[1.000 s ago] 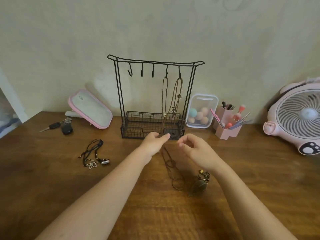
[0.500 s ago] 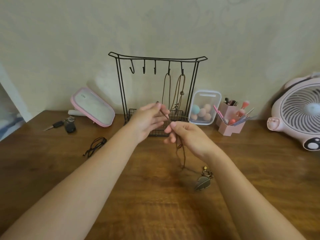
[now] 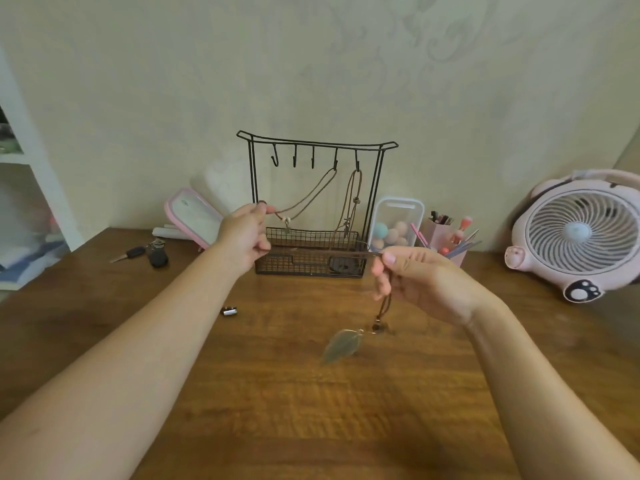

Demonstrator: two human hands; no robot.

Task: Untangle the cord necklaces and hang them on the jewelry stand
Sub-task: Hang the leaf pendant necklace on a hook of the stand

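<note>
The left hand [image 3: 244,237] and right hand [image 3: 419,278] pinched one cord [image 3: 387,303] taut; the hung necklace [image 3: 311,194], caught beside the left hand, risked being dragged off.

Three brown cord necklaces [image 3: 341,346], five hooks [image 3: 275,163], one stand [image 3: 308,258], one fan [image 3: 575,233].

My left grip [image 3: 244,237] and right grip [image 3: 426,278] have pulled apart, stretching the cord [image 3: 385,304] between them; its leaf pendant [image 3: 341,346] has lifted off the counter [image 3: 311,410].

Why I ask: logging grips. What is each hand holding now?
Left hand: pinching a brown cord hung from the stand.
Right hand: pinching the leaf necklace by its cord.
</note>
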